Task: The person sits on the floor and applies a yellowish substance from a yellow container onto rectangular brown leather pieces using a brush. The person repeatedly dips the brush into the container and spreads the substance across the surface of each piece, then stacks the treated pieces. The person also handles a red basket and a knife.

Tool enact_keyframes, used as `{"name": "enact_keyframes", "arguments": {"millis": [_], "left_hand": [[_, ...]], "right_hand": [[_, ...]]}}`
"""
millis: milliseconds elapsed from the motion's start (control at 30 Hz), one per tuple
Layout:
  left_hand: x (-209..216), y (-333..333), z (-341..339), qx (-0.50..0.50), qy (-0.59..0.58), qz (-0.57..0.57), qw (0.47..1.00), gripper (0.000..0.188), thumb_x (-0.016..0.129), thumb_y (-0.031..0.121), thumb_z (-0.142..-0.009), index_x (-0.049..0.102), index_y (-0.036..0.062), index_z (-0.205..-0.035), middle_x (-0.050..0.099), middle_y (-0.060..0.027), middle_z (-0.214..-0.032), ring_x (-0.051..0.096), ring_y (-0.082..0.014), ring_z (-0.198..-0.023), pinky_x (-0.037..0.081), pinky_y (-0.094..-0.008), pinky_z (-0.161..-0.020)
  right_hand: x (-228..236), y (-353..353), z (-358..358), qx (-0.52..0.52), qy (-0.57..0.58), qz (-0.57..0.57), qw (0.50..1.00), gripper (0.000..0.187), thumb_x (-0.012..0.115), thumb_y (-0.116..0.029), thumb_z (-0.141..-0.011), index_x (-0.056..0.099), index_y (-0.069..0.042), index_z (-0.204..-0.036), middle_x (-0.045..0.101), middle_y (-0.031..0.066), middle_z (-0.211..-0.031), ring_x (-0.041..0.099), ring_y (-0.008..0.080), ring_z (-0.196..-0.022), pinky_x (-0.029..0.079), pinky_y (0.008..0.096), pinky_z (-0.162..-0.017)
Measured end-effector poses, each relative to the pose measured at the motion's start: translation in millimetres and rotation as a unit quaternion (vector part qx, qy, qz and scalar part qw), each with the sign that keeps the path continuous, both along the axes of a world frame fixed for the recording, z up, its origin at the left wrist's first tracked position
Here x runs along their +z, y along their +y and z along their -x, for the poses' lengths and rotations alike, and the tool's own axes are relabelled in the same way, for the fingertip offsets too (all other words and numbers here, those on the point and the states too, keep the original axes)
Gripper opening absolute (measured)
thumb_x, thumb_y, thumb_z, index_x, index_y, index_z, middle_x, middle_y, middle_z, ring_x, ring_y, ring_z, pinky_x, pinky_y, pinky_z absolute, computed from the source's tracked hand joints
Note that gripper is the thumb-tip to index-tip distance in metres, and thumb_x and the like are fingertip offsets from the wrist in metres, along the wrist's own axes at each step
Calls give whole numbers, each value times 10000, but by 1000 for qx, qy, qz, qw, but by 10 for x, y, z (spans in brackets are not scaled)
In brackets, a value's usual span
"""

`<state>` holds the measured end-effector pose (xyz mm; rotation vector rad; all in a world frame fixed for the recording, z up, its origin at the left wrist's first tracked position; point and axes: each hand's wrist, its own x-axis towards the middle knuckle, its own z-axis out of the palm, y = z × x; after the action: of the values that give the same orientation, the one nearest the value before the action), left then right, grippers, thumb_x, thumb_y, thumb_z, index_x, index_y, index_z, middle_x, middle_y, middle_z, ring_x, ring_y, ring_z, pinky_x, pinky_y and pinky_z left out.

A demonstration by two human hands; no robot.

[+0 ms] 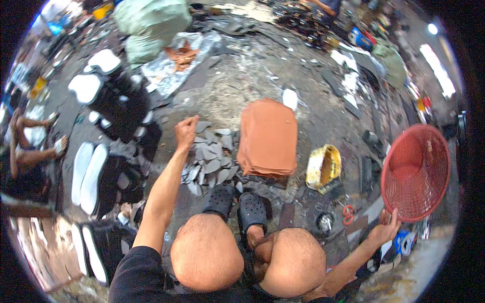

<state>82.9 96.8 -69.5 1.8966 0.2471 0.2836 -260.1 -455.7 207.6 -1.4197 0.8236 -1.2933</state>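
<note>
My right hand (385,230) grips the rim of a red plastic basket (389,199), which is tipped so its inside shows, at the right. My left arm reaches forward, and the left hand (186,132) is closed above the ground. Whether anything is in its fingers cannot be made out. Just right of that hand lies a heap of grey, leaf-shaped cut pieces (209,159). Beside the heap rises a stack of terracotta-coloured sheets (268,136), in front of my feet in black clogs (252,212).
A cut-open yellow container (323,169) and red-handled scissors (348,214) lie between stack and basket. White-soled footwear parts (91,174) stand in rows at left. Beyond are a pale green sack (151,28) and plastic sheeting with orange scraps (182,54). Another person's legs (35,136) show far left.
</note>
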Motion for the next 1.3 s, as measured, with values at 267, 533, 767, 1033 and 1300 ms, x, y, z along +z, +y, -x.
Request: {"name": "enact_keyframes", "arguments": {"millis": [267, 533, 767, 1033, 1300], "left_hand": [[-529, -365, -541, -279, 70, -346, 893, 502, 727, 317, -822, 641, 120, -1276, 603, -181, -1322, 581, -345, -1207, 485, -431, -944], [-441, -473, 30, -370, 88, -297, 876, 368, 781, 283, -708, 729, 104, -1024, 715, -150, -983, 670, -356, -910, 529, -452, -780], [-161, 118, 300, -317, -53, -215, 922, 395, 810, 128, -648, 631, 37, -989, 666, -138, -925, 647, -320, -901, 514, -408, -779], [196, 170, 658, -250, 82, -278, 924, 364, 761, 107, -708, 616, 54, -1037, 680, -158, -932, 663, -351, -915, 520, -414, -793], [646, 195, 1293, -143, 153, -192, 959, 771, 736, 45, -755, 412, 202, -1438, 655, -156, -824, 662, -270, -762, 511, -388, -704]], "right_hand": [[-895, -1412, 1924, -155, 17, -109, 982, 270, 714, -49, -812, 612, 28, -1051, 639, 108, -975, 617, 213, -794, 597, 302, -705], [-1844, -1679, 3162, -152, 440, 29, 885, 367, 708, -16, -843, 568, 35, -1178, 616, 156, -1178, 593, 272, -1067, 518, 398, -949], [-1475, -427, 841, -268, 101, 221, 932, 361, 677, -31, -860, 588, 15, -1207, 653, 173, -1177, 590, 318, -1128, 457, 442, -997], [-1792, 1891, -2604, 516, 212, 569, 605, 440, 565, -302, -962, 565, -98, -1353, 534, 160, -1409, 450, 371, -1341, 323, 497, -1129], [-2013, 736, -3673, 241, 371, 385, 810, 605, 401, -453, -1015, 383, -59, -1473, 429, 271, -1463, 382, 389, -1385, 272, 578, -1107]]}}
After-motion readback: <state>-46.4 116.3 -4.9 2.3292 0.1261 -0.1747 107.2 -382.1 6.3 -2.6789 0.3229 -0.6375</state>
